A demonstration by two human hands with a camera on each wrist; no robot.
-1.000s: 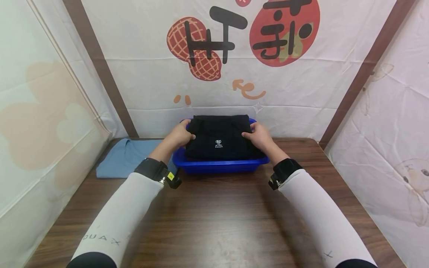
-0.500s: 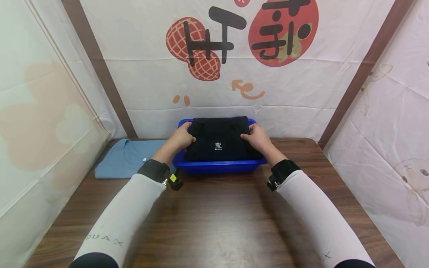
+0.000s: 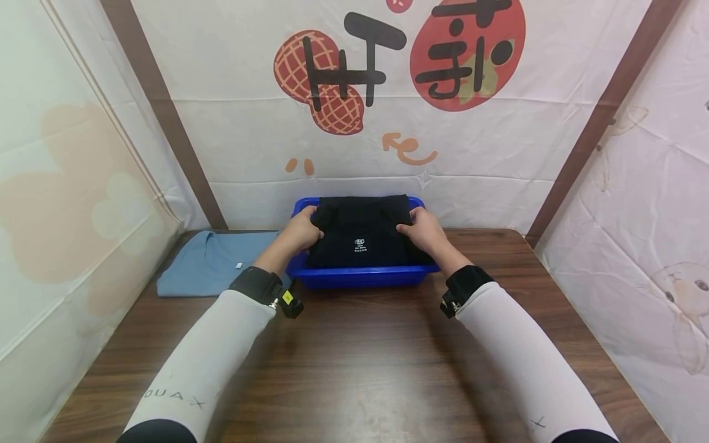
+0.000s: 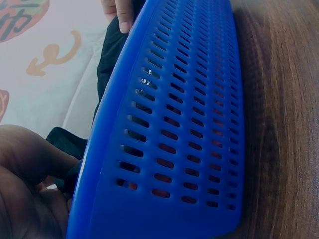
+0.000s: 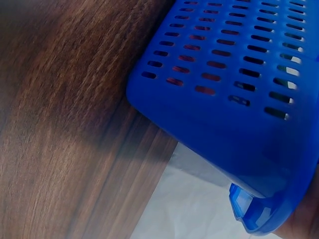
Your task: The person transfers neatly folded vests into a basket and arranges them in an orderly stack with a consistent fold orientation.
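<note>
A folded black garment (image 3: 362,231) with a small white print lies in the blue plastic basket (image 3: 365,280). At its left edge, my left hand (image 3: 301,231) grips the cloth, thumb on top. My right hand (image 3: 425,229) pinches the opposite edge the same way. In the left wrist view, the left hand (image 4: 30,179) is beside the basket's rim, with dark cloth at its fingers. Something reddish shows through the basket's slots, under the garment. In the right wrist view the basket (image 5: 209,124) hides most of the right hand.
A folded light blue T-shirt (image 3: 210,264) lies on the wooden table (image 3: 365,357), left of the basket. Behind the basket hangs a white printed curtain (image 3: 232,135). Similar cloth walls stand at the left and right sides.
Both hands have lowered slightly with the black garment, which now sits a little deeper in the basket. The hands keep their hold on its edges.
</note>
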